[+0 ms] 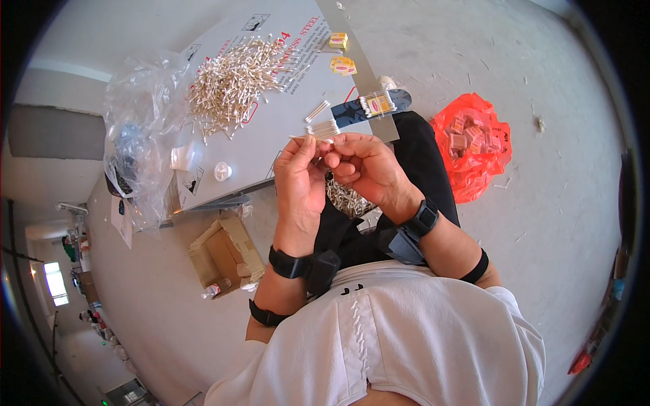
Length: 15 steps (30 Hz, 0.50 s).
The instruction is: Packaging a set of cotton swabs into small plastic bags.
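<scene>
My left fingers (306, 150) pinch cotton swabs (328, 141); can't tell if right fingers (353, 145) grip. Likely bundling; next needs even ends.

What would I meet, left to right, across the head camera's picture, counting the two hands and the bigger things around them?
Clear bag → swab pile → left hand → right hand → red bag.

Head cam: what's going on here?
A person's left hand pinches at least one cotton swab by the table edge, the right hand close against it. Just beyond lies a row of swabs; farther left, a big loose pile. A red bag holds pink packs.
</scene>
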Motion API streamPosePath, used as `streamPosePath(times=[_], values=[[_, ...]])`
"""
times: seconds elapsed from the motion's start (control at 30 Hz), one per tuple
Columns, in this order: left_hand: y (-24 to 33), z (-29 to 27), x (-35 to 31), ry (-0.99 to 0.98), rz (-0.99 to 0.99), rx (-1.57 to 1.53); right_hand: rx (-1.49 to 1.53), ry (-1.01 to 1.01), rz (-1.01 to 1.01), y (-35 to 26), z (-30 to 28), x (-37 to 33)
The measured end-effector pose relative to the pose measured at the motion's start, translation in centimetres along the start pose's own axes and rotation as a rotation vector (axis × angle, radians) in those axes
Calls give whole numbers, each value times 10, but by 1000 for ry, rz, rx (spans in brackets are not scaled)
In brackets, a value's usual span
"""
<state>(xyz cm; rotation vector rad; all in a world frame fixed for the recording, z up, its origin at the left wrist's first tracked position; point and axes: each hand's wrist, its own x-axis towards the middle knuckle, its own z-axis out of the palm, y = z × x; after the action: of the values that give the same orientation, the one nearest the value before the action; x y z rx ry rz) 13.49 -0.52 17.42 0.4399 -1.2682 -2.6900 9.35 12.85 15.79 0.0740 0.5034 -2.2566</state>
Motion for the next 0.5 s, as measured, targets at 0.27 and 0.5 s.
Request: streamPosePath(times=[0.27,0.5], values=[[3,-1,-1,-23,83,62,15,-61,-46,3,-4,2],[0,-6,0,-46,97,73,-37,-44,-109,6,-3,2]])
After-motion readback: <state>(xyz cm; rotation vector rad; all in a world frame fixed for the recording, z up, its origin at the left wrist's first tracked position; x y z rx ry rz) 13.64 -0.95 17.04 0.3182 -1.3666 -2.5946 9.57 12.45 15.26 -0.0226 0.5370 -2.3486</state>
